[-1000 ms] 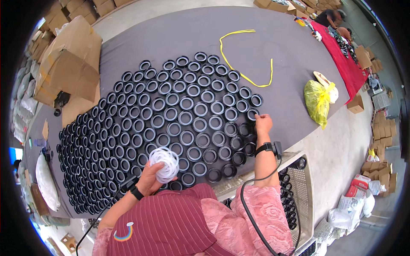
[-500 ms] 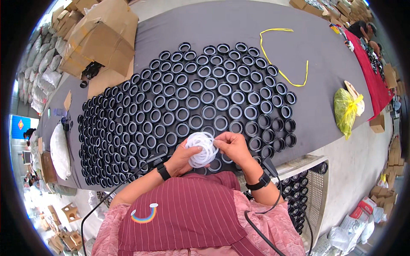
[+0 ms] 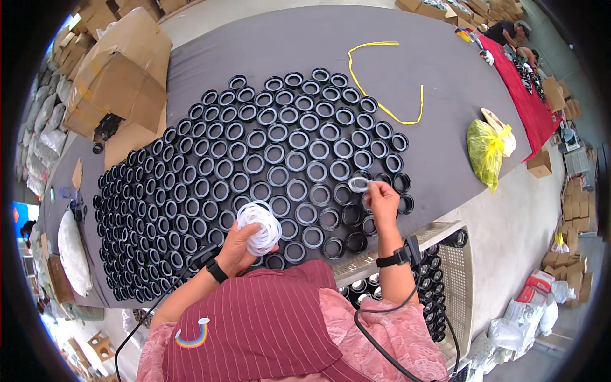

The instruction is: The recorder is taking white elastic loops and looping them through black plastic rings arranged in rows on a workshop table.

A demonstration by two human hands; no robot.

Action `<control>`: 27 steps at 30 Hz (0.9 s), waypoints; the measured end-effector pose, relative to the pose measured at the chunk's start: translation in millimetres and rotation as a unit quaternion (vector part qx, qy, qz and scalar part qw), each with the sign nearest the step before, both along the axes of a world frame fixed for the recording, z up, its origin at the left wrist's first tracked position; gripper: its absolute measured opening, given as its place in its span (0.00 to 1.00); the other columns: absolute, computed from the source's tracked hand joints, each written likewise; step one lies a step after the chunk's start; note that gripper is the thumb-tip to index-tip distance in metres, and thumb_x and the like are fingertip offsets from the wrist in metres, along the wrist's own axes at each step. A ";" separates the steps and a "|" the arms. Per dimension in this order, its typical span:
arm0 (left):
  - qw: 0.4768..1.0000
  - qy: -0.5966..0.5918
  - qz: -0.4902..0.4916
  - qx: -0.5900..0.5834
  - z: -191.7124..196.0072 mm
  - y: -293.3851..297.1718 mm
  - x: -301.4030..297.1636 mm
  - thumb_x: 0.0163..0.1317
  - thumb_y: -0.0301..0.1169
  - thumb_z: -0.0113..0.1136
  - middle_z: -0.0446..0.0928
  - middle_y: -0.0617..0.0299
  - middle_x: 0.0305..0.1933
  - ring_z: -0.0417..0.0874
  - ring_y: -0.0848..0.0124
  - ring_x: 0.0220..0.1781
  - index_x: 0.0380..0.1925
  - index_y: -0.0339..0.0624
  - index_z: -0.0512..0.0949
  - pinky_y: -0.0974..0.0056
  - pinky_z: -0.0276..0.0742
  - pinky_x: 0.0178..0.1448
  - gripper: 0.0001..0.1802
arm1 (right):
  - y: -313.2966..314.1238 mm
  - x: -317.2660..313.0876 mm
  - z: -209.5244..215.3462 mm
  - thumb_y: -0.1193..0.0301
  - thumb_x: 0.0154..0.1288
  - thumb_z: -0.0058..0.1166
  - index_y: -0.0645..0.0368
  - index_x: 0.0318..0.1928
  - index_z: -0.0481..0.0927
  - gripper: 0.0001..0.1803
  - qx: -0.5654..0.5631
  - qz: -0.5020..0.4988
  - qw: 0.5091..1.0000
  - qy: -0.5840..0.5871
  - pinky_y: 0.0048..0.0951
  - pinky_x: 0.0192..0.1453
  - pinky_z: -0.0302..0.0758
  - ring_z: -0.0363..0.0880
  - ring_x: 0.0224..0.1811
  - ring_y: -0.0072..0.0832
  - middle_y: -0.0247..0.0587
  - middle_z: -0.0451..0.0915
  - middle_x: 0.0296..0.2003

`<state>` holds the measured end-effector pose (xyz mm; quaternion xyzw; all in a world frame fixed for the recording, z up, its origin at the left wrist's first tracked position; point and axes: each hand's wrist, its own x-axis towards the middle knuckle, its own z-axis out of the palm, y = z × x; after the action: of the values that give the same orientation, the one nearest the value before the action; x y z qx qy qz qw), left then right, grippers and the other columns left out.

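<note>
My left hand (image 3: pixel 237 249) is closed round a loose stack of thin translucent white rings (image 3: pixel 261 230), held low over the near part of the table. To its right, my right hand (image 3: pixel 384 202) pinches a single white ring (image 3: pixel 358 184) between thumb and fingertips. That ring is over one of the black round caps at the right side of the group; whether it touches the cap I cannot tell. Many black caps (image 3: pixel 278 132) stand close together, most showing a pale ring inside. Several at the near right, such as one dark cap (image 3: pixel 356 242), show no pale ring.
The caps spread over a grey-covered table (image 3: pixel 267 38). A yellow strap (image 3: pixel 351 67) lies beyond them, and a knotted yellow bag (image 3: pixel 485 156) sits at the right edge. A large cardboard box (image 3: pixel 118 86) stands far left. Below the near edge, a pale perforated crate (image 3: pixel 455 280) holds more black parts.
My right hand has left the stack and moved right, carrying one white ring over the right-hand caps. The left hand still holds the stack. The whole view has shifted.
</note>
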<state>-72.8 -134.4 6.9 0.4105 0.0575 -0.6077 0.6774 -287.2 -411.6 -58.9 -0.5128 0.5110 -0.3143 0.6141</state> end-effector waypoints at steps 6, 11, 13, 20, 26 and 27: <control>1.000 -0.001 -0.008 0.004 1.4 -5.3 -1.6 0.61 0.25 0.54 0.74 0.54 0.51 0.80 0.57 0.50 0.57 0.45 0.64 0.45 0.84 0.43 0.24 | -32.1 -8.0 -38.5 0.75 0.61 0.56 0.59 0.36 0.79 0.04 0.016 -0.034 0.999 0.030 0.16 0.21 0.69 0.73 0.20 0.14 0.28 0.78 0.24; 1.000 -0.004 -0.010 0.001 2.1 -5.6 -0.6 0.60 0.25 0.54 0.74 0.54 0.50 0.80 0.57 0.50 0.57 0.45 0.64 0.45 0.84 0.44 0.24 | -33.7 0.8 -63.0 0.76 0.59 0.56 0.58 0.36 0.79 0.04 0.010 -0.030 0.998 0.047 0.16 0.20 0.68 0.72 0.19 0.14 0.28 0.77 0.23; 1.000 -0.007 -0.010 0.007 3.8 -6.2 -0.7 0.60 0.25 0.54 0.74 0.54 0.50 0.80 0.57 0.50 0.57 0.45 0.64 0.45 0.84 0.44 0.24 | -34.1 0.8 -70.2 0.76 0.59 0.56 0.58 0.36 0.79 0.04 0.001 -0.023 0.996 0.082 0.16 0.19 0.67 0.72 0.18 0.14 0.28 0.77 0.22; 1.000 -0.007 -0.006 0.006 0.3 -4.8 -1.0 0.59 0.26 0.57 0.75 0.54 0.50 0.80 0.57 0.50 0.57 0.45 0.64 0.44 0.84 0.44 0.25 | -34.1 -1.2 -72.4 0.72 0.59 0.56 0.61 0.35 0.82 0.06 -0.128 0.008 0.967 0.221 0.24 0.28 0.74 0.78 0.20 0.20 0.36 0.82 0.23; 0.999 -0.032 -0.042 0.000 9.3 -8.1 -4.0 0.61 0.31 0.58 0.75 0.55 0.49 0.81 0.60 0.48 0.56 0.44 0.66 0.48 0.85 0.43 0.23 | -36.2 1.0 -72.7 0.72 0.59 0.58 0.61 0.35 0.83 0.07 -0.004 -0.043 0.993 0.106 0.23 0.28 0.74 0.79 0.21 0.19 0.36 0.82 0.23; 0.999 -0.029 -0.046 0.001 10.4 -7.8 -4.0 0.61 0.30 0.58 0.75 0.54 0.49 0.81 0.60 0.48 0.56 0.44 0.66 0.48 0.85 0.43 0.23 | -35.6 1.2 -72.3 0.72 0.59 0.58 0.61 0.35 0.83 0.07 -0.005 -0.042 0.994 0.105 0.23 0.28 0.74 0.79 0.21 0.19 0.36 0.82 0.23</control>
<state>-76.8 -142.1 17.3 0.4313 0.0196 -0.6259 0.6495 -285.9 -447.1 -131.2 -0.5244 0.5921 -0.2864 0.5407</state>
